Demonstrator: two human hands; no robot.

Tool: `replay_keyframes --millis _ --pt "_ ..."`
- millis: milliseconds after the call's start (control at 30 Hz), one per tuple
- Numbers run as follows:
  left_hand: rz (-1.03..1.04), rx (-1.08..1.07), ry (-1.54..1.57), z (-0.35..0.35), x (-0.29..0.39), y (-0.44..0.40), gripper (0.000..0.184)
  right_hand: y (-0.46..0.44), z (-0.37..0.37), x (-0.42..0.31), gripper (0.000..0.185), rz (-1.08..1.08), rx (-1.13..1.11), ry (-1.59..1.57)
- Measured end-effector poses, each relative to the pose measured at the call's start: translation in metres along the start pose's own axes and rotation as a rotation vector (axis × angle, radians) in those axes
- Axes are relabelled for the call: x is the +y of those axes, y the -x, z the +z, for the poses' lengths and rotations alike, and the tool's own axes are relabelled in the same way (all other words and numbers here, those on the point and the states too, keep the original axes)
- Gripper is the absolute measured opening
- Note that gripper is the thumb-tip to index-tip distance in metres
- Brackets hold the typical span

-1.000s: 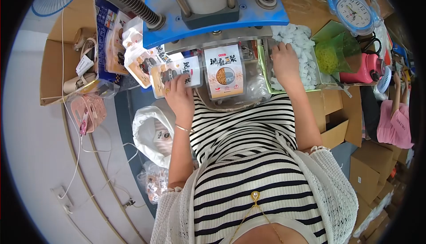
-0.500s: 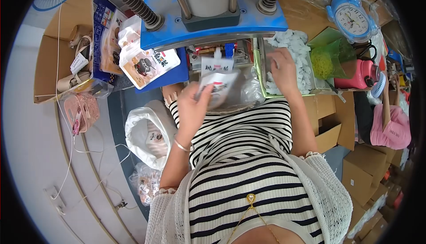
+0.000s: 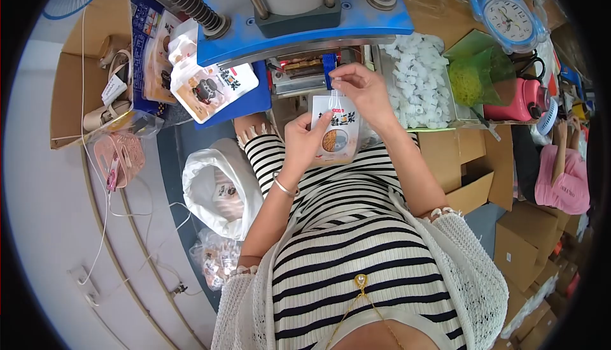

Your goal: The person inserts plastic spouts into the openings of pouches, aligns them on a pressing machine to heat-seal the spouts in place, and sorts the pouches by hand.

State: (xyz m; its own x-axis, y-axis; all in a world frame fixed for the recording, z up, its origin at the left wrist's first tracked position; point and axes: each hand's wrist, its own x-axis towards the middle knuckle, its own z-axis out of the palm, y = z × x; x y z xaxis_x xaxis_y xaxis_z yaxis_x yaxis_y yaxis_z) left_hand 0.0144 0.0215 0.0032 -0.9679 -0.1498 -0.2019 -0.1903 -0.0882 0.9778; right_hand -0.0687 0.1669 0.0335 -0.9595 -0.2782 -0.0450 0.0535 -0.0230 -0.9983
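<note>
My left hand [image 3: 304,138] grips a white printed pouch [image 3: 337,143] by its left side, thumb on the front. The pouch hangs upright before my lap, with dark lettering and a small food picture on its face. At its top edge a small white spout [image 3: 335,100] shows. Fingertips of my right hand [image 3: 364,94] are pinched on the spout's upper end. How deep the spout sits in the pouch I cannot tell. Just beyond my hands is the press's metal lower part [image 3: 299,82], with a blue strip beside my right fingertips.
The blue press plate [image 3: 305,38] hangs above my hands. A bin of white spouts [image 3: 417,82] stands to the right, near a pink bottle [image 3: 519,100] and a clock [image 3: 509,22]. Printed pouches [image 3: 213,89] lie at left above a white sack [image 3: 223,191]. Another person [image 3: 563,178] sits far right.
My right hand has left the spout bin and come to the pouch's top, now with a spout. My left hand has moved slightly right. The spouted pouch seen at the press before no longer shows there.
</note>
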Motion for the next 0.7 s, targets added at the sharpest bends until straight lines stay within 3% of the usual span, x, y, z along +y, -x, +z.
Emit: replay_keyframes --millis 133,200,233,300,367,433,467,500,567,600,700 --pt "0.002 -0.018 -0.018 -0.014 -0.004 -0.018 0.024 0.007 -0.013 -0.005 0.014 -0.045 0.128 0.183" --pt "0.010 0.082 0.045 -0.018 0.008 -0.037 0.025 0.006 -0.037 0.002 0.018 -0.230 0.252 0.488" --pt "0.013 0.087 0.049 -0.022 0.007 -0.046 0.025 0.008 -0.049 0.000 0.018 -0.234 0.247 0.490" --pt "-0.032 0.076 -0.038 -0.026 0.003 -0.061 0.026 0.010 -0.069 -0.010 0.023 -0.235 0.335 0.988" --pt "-0.040 0.058 -0.078 -0.028 0.008 -0.069 0.027 0.013 -0.074 -0.001 0.023 -0.206 0.318 1.181" --pt "-0.021 0.070 -0.716 -0.029 0.051 -0.053 0.031 0.016 -0.076 0.011 0.024 -0.117 0.259 1.552" --pt "-0.019 0.086 -1.034 -0.035 0.061 -0.049 0.034 0.013 -0.075 0.013 0.024 -0.125 0.254 1.554" --pt "-0.028 0.097 -1.034 -0.047 0.060 -0.049 0.034 0.010 -0.071 0.016 0.021 -0.159 0.271 1.530" --pt "0.721 0.792 -1.418 -0.073 0.055 -0.051 0.041 0.007 -0.061 0.021 0.016 -0.217 0.313 1.464" --pt "0.729 0.793 -1.430 -0.076 0.045 -0.046 0.041 0.005 -0.058 0.023 0.016 -0.219 0.317 1.450" --pt "0.690 0.497 -1.479 -0.076 -0.003 -0.022 0.044 -0.001 -0.064 0.025 0.017 -0.251 0.331 1.433"
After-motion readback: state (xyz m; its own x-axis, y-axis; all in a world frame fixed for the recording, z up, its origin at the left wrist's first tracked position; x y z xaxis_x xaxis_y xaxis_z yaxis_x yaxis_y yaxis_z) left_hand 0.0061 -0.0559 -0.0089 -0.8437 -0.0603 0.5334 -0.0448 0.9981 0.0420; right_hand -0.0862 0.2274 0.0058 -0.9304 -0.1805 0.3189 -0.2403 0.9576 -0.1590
